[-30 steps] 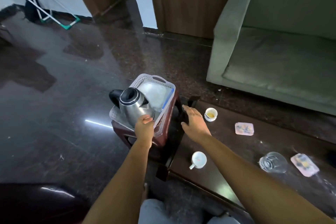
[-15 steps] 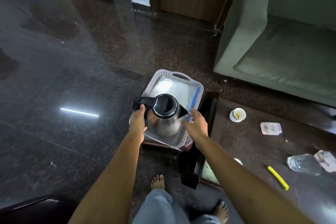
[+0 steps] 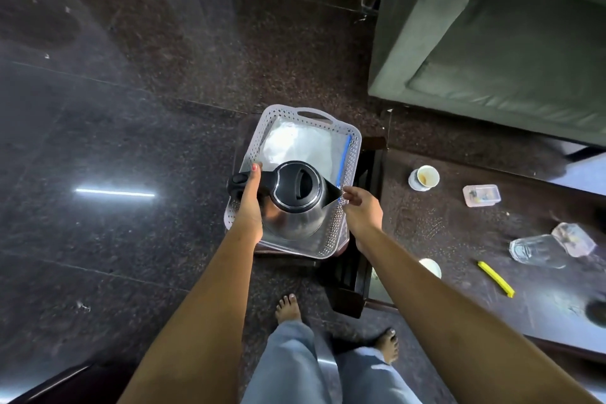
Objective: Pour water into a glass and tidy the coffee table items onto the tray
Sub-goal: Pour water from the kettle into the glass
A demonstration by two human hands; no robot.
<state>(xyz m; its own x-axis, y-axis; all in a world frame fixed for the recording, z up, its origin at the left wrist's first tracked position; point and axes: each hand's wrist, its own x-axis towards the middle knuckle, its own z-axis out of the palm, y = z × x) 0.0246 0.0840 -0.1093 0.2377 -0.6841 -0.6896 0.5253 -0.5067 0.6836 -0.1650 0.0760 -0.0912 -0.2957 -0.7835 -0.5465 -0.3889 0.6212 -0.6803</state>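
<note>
Over one tray [image 3: 355, 149], left hand [image 3: 249, 203] gripping one kettle [image 3: 296, 188] — right hand [image 3: 362, 210] slack, empty, two cups [image 3: 424, 178] [image 3: 431, 267], one glass [image 3: 536, 251]

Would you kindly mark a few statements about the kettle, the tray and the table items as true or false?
1. The left hand grips the kettle by its handle. True.
2. The kettle's lid is open. False: it is shut.
3. The glass sits in the tray. False: it is on the coffee table.
4. The right hand holds the yellow stick. False: the stick lies on the table; the hand, by the spout, holds nothing.
5. A cup stands on the coffee table. True.
</note>
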